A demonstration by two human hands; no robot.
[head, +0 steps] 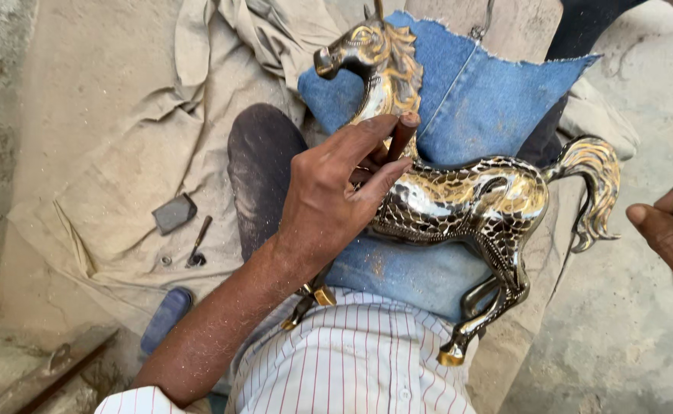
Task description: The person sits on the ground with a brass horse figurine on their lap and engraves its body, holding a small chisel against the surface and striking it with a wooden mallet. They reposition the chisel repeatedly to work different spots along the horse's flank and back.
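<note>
Left hand: the left hand (329, 201) is seen closed around a short brown-handled tool (401, 134), thumb up along the handle, fingers curled against the horse's shoulder.
Tool: it is held nearly upright, its working end hidden behind the fingers where neck meets body; whether the tip is touching metal cannot be told.
Horse: a shiny gold-and-silver metal horse (467, 201) is laid on its side across the lap, head towards the top of the view, tail to the right, legs pointing down towards the striped shirt (359, 360).
Padding: a piece of blue denim (490, 92) is spread under the horse, over the knees.
Right hand: the right hand (670, 238) is caught only at the frame's right edge, just beyond the tail; a dark object seems to be gripped above it, but the grasp is cut off and cannot be told for sure.
Further out: a beige cloth (121, 153) is draped to the left, with a small grey block (174, 212) and a thin dark punch (198, 244) lying on it; a blue object (166, 316) sits at its lower edge.
Risk, slipping: the horse is judged to be steadied by little more than the lap and the left hand's fingers, so a hard push could roll it on the denim.
Risk, marking: should the tool skid on the polished curve, a scratch across the finished pattern would be likely.
Risk, fingers: the fingertips lie close beside the tool's end and could be nicked by a slip.
</note>
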